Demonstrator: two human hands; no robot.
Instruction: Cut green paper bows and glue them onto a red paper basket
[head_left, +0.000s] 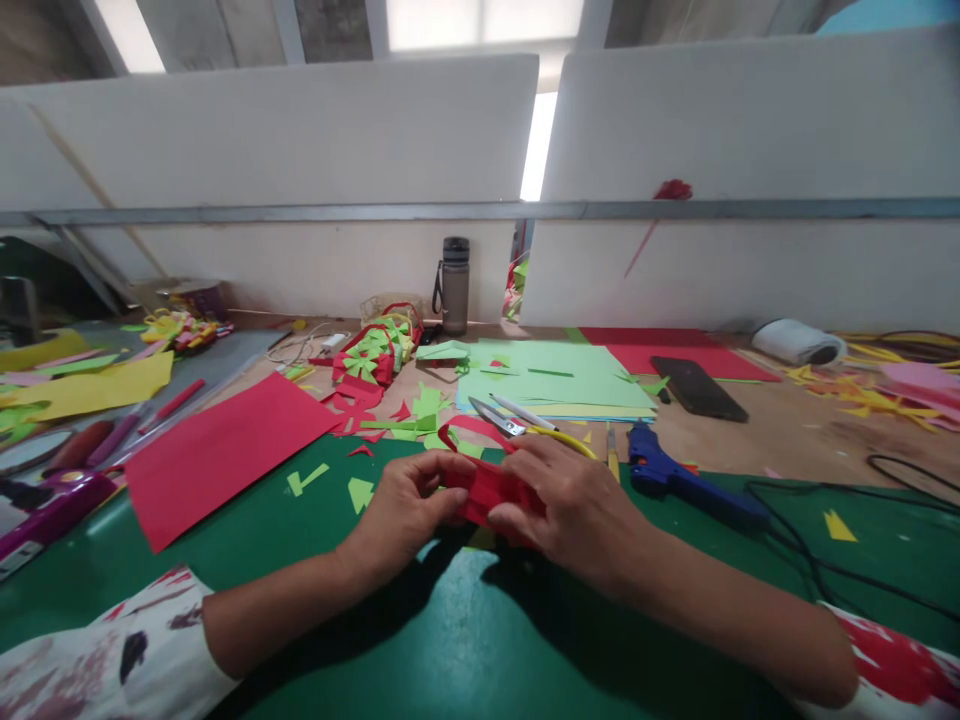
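Observation:
Between my two hands, a folded piece of red paper [491, 490] is held just above the green table mat [480, 640]. My left hand [416, 500] pinches its left end between thumb and fingers. Its right part is gripped by my right hand [559, 500], whose fingers lie across the top and partly cover it. A looped red paper strip [466, 428] curves up behind the fingers. Just beyond the hands lie scissors [498, 416] with a yellow handle and a white pen [517, 408].
A blue glue gun [675, 475] with a black cable lies right, near a phone [697, 388]. Red paper [232, 450] lies left; pale green sheets [555, 378] are stacked ahead. Green scraps [427, 405] surround a basket of cut paper [379, 350]. A bottle [454, 285] stands behind.

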